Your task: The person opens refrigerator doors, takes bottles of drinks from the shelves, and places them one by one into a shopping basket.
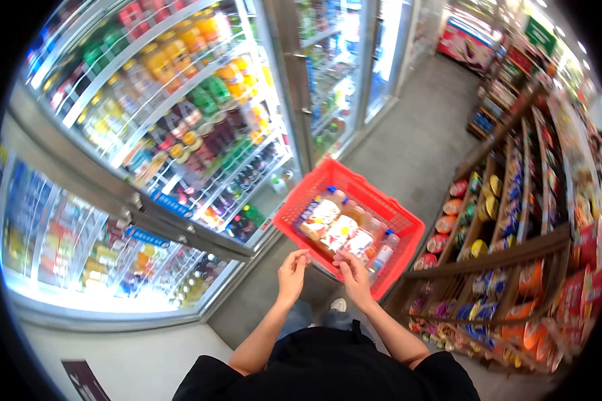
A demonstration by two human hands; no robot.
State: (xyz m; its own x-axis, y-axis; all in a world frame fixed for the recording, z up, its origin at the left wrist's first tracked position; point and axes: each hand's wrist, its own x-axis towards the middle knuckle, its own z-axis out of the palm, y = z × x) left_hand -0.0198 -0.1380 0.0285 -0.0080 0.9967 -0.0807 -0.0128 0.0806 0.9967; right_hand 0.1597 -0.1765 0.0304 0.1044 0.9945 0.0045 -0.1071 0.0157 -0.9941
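Note:
A red plastic shopping basket [396, 212] is in front of me, with several bottles [342, 230] lying in it. They have pale printed labels and brownish contents, and some caps are blue. At the near left side of the basket my left hand [291, 274] is raised, its fingers curled and pressed together at the tips. My right hand [354, 273] overlaps the near rim in the view, thumb and fingers pinched. Whatever either pinch holds, if anything, is too small to make out. Neither hand is on a bottle.
Glass-door drink coolers [180, 100] line the left, one door [134, 194] standing open toward me. Brown shelves [495, 260] of packaged snacks run along the right. Grey floor [415, 127] stretches between them to a red chest freezer [466, 43] at the back.

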